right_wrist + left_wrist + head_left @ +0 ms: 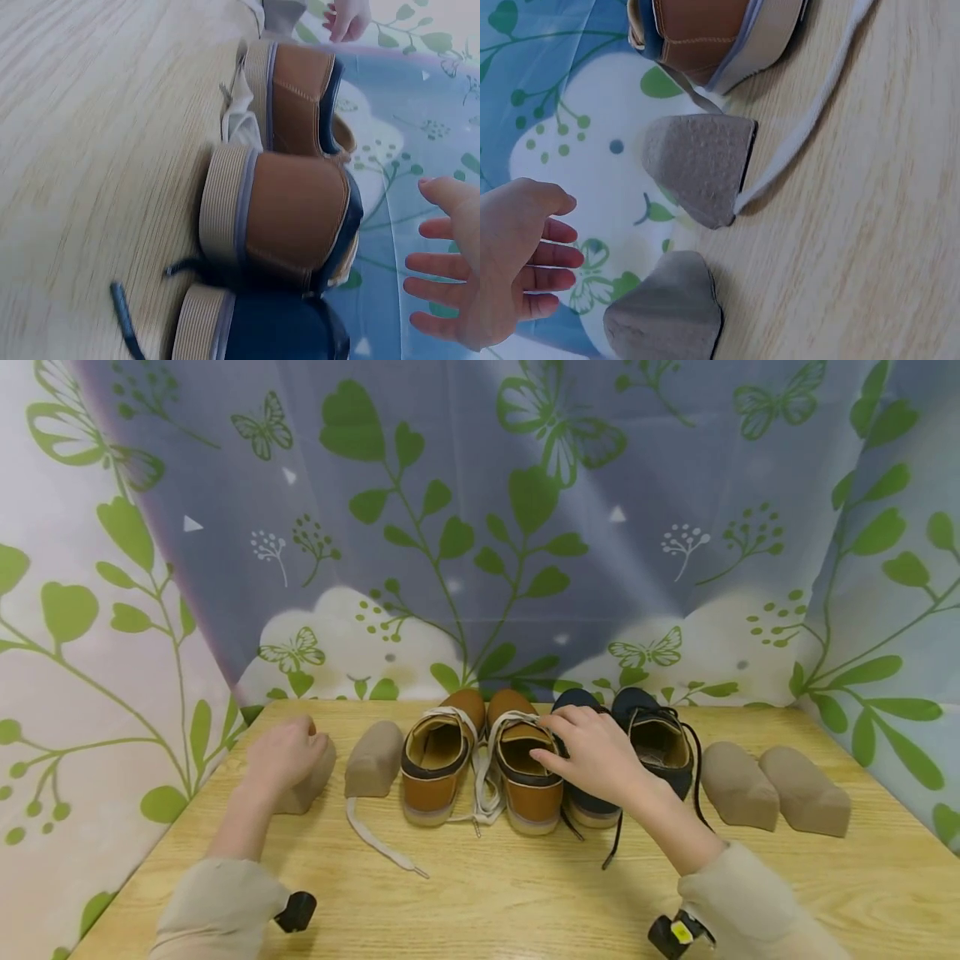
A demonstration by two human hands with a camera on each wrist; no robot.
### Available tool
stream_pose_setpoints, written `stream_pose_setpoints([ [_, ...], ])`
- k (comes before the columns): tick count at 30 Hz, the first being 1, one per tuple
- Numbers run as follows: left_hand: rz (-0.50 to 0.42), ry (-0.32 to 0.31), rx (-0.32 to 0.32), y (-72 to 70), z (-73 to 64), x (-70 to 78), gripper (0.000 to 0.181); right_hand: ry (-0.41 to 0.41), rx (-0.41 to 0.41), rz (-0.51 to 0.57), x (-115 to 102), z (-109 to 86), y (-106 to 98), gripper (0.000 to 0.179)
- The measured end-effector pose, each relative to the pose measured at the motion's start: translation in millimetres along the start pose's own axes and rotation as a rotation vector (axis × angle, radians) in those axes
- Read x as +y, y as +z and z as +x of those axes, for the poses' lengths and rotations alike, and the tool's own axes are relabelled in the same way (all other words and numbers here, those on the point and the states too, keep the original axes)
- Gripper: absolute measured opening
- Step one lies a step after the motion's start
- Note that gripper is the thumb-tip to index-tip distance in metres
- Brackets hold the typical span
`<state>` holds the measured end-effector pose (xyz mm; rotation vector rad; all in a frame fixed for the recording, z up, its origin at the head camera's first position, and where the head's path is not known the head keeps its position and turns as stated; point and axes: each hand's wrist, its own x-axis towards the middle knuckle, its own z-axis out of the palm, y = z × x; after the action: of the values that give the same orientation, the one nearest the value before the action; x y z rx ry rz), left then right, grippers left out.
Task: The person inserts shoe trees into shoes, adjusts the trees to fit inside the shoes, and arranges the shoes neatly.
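Four shoes and four beige blocks stand in one row across the tabletop point(480, 906). The shoes come in two colours, two brown and two navy, all with toes to the far side and heels to the near side. The left brown shoe point(431, 795) and the right brown shoe point(534, 803) are in the middle; the left navy shoe point(589, 802) and the right navy shoe point(677, 777) are to their right. Of the blocks, two are at the left end, the leftmost block point(311, 787) and the second block point(373, 760), and two at the right end, the third block point(741, 785) and the fourth block point(806, 791).

The brown shoes' openings show pale lining, and the right navy shoe's opening shows a greyish insole. The right hand and its forearm cover the left navy shoe's opening, so its inside cannot be told.

Two hands are over the row. The left hand point(287, 753) hovers above the leftmost block, apart from it, its grip relaxed with fingers loosely bent and holding nothing. The right hand point(596, 753) hovers above the left navy shoe and beside the right brown one, its grip wide, thumb spread from the fingers, also holding nothing.

White laces point(487, 789) bunch between the brown shoes; one white lace end point(382, 847) lies near the second block. Dark lace ends point(612, 843) lie on the near side of the navy shoes.
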<state>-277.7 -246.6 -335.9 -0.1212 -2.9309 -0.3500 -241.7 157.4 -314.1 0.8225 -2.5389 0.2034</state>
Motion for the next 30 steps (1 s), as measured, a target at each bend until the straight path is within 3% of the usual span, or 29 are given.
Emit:
stream_pose_setpoints([
  [10,0.031,0.003,0.043,0.1,-8.4,-12.8,0.049,-0.065,-0.014,0.037,-25.0,13.4,7.8,0.040],
  [18,0.027,-0.049,-0.054,4.8,-17.4,-23.9,0.067,-0.148,0.003,0.019,-42.4,22.5,17.5,0.039],
  [27,0.036,-0.098,-0.144,11.3,-22.6,-30.9,0.084,-0.153,-0.096,0.047,-60.6,31.0,26.5,0.043],
  [30,0.030,-0.105,-0.157,14.1,-22.6,-32.3,0.085,-0.148,-0.165,0.046,-66.7,33.9,27.7,0.046],
])
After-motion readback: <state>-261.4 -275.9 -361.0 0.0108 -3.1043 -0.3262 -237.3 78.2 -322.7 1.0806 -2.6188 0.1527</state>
